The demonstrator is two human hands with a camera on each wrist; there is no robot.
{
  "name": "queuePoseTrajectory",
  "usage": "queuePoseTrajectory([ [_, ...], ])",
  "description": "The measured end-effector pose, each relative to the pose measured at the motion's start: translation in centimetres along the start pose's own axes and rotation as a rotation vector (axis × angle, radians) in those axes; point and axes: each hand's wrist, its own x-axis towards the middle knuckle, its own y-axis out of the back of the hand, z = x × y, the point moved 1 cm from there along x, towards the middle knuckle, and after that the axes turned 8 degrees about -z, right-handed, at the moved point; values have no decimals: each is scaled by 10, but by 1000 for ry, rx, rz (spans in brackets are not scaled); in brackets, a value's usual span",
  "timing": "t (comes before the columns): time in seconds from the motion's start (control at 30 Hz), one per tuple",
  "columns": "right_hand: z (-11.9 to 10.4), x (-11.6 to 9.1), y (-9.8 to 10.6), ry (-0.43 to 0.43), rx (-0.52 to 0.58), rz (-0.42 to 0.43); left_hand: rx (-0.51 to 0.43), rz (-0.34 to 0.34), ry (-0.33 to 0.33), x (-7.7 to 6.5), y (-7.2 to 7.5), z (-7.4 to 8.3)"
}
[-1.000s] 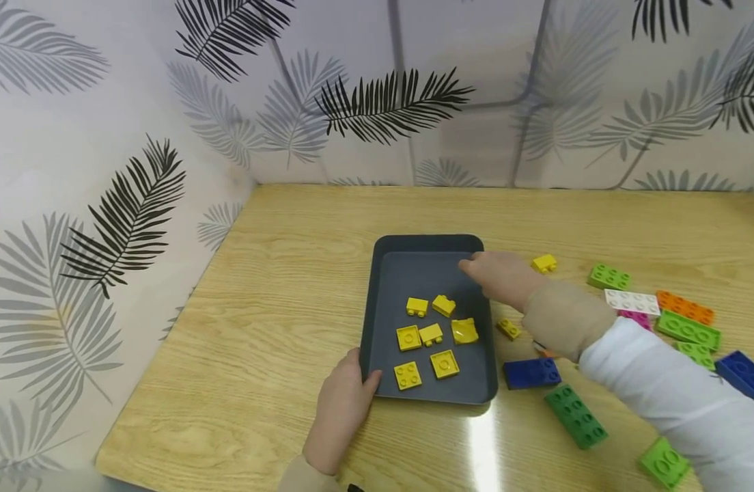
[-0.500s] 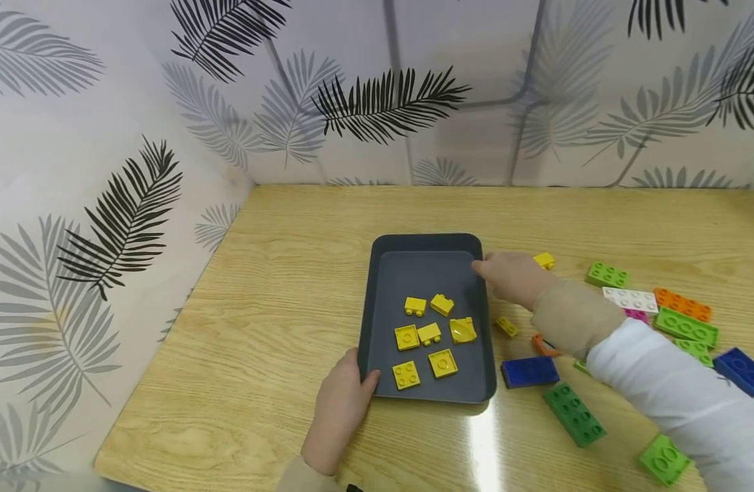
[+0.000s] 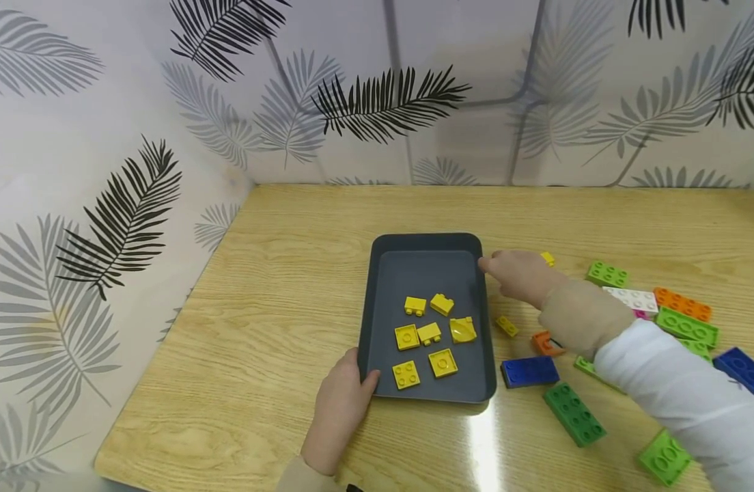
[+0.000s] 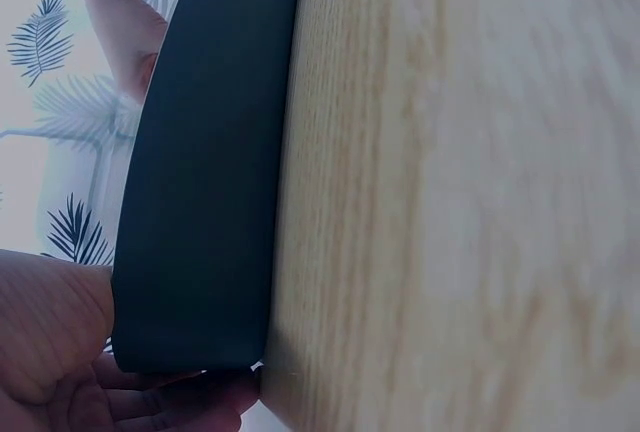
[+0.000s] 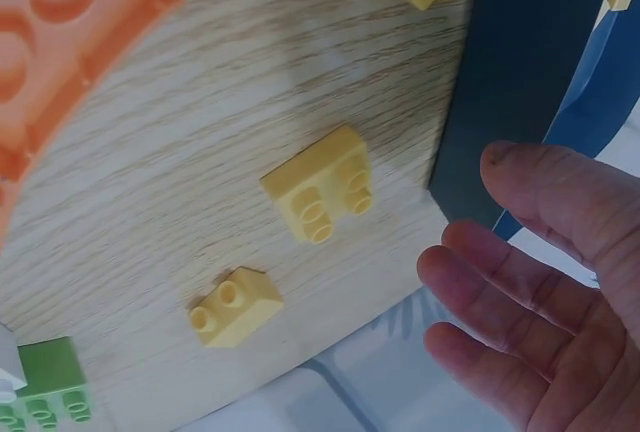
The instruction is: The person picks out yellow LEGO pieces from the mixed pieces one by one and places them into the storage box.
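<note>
A dark grey tray (image 3: 366,314) lies on the wooden table with several yellow toy bricks (image 3: 415,305) inside. My left hand (image 3: 346,400) grips its near left corner, thumb over the rim and fingers on the outer side. Just past the tray's far right edge, my right hand (image 3: 521,273) hovers with nothing in it. The right wrist view shows its fingers loosely bent and apart, beside the tray wall. Below that hand, a yellow brick (image 5: 320,187) and a smaller yellow one (image 5: 235,307) lie on the table. Another small yellow brick (image 3: 507,326) sits near the tray's right side.
To the right lie a blue brick (image 3: 529,372), a dark green brick (image 3: 575,414), an orange brick (image 3: 683,305) and a white one (image 3: 630,298). Light green bricks (image 3: 664,458) are scattered there too. A leaf-patterned curtain (image 3: 389,137) hangs behind the table.
My right hand has drawn back to the right, from over the tray's far right part to outside its rim. The left hand keeps its grip, and the bricks in the tray lie unchanged.
</note>
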Motion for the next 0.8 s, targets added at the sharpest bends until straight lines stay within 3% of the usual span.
queuePoseTrajectory([
  [0.63, 22, -12, -14, 45, 52, 75, -20, -7, 9, 0, 0, 0],
  [0.8, 27, -12, -17, 19, 43, 48, -13, -12, 16, 0, 0, 0],
])
